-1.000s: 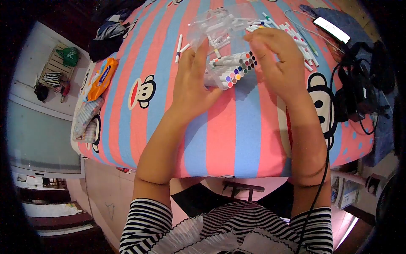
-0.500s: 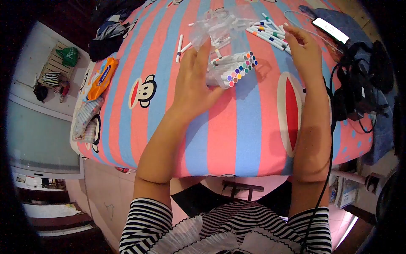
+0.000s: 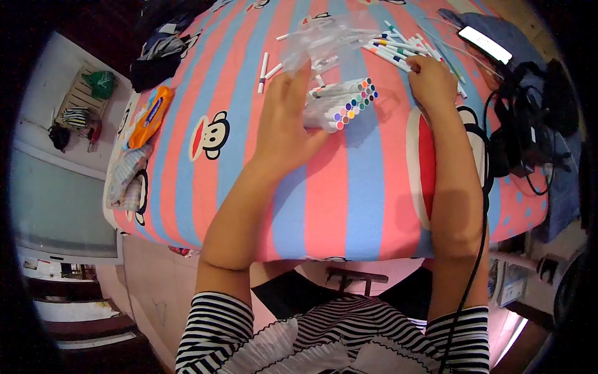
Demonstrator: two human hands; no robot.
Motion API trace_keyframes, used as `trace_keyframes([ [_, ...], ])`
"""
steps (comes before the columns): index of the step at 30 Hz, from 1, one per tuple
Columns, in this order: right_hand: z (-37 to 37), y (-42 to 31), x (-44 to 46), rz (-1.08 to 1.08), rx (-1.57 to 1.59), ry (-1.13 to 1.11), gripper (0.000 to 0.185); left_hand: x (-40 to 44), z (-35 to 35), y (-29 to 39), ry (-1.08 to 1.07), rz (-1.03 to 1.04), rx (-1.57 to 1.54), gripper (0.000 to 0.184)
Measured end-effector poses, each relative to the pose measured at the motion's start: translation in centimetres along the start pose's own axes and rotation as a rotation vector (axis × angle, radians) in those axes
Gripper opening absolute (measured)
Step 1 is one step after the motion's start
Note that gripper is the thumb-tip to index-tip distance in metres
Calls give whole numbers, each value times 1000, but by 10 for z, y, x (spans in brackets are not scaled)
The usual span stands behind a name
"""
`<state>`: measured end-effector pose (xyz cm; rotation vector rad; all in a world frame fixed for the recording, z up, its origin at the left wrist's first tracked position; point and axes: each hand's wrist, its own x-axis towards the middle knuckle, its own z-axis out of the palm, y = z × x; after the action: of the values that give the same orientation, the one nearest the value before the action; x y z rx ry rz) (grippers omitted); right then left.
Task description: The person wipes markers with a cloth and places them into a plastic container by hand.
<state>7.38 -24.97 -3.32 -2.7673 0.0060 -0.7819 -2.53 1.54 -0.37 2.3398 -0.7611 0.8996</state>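
My left hand [image 3: 283, 121] is wrapped round the side of a clear plastic bag [image 3: 330, 40], its thumb under the bundle. Inside the bag lie stacked white markers [image 3: 352, 103], their coloured ends facing me and to the right. The bag's loose mouth spreads away from me. At the right, my right hand [image 3: 434, 84] is curled down over a loose pile of markers [image 3: 392, 47], fingers pinched on a marker at the near edge. The fingertips are partly hidden. A loose marker [image 3: 263, 71] lies left of the bag.
The striped bedspread [image 3: 327, 206] lies under everything. An orange packet [image 3: 151, 118] and dark clothes [image 3: 156, 59] are at the left. A lit phone [image 3: 486, 43], a black adapter with cables [image 3: 529, 140] and blue denim lie at the right. A black cable runs along my right arm.
My right hand has moved left and towards me, its fingers closing at the pile's near edge. Some markers at the pile's right side are now uncovered. My left hand stays nearly still.
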Motion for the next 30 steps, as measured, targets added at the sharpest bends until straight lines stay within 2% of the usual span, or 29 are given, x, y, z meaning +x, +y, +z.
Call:
trace_keyframes([
  [5, 2, -4, 2, 20, 33, -83, 31, -1, 1, -3, 25, 33, -5, 99],
  [8, 9, -2, -3, -64, 45, 76, 30, 0, 2, -2, 28, 32, -6, 100],
  [11, 6, -5, -2, -95, -1, -17, 31, -1, 1, -1, 17, 17, -11, 100],
  [14, -7, -16, -4, -74, 114, -80, 30, -1, 2, -3, 21, 33, -7, 101],
  [17, -14, -25, -4, 31, 340, -43, 29, -1, 2, -4, 25, 40, 0, 102],
  [23, -15, -24, 6, 119, 1024, 389, 27, -1, 0, -4, 11, 52, -7, 101],
  [26, -30, -26, 1, 77, 1068, 480, 26, -1, 1, -4, 22, 60, -2, 99],
  [30, -27, -29, -2, -26, 936, 366, 28, -1, 0, -1, 20, 34, 11, 98],
])
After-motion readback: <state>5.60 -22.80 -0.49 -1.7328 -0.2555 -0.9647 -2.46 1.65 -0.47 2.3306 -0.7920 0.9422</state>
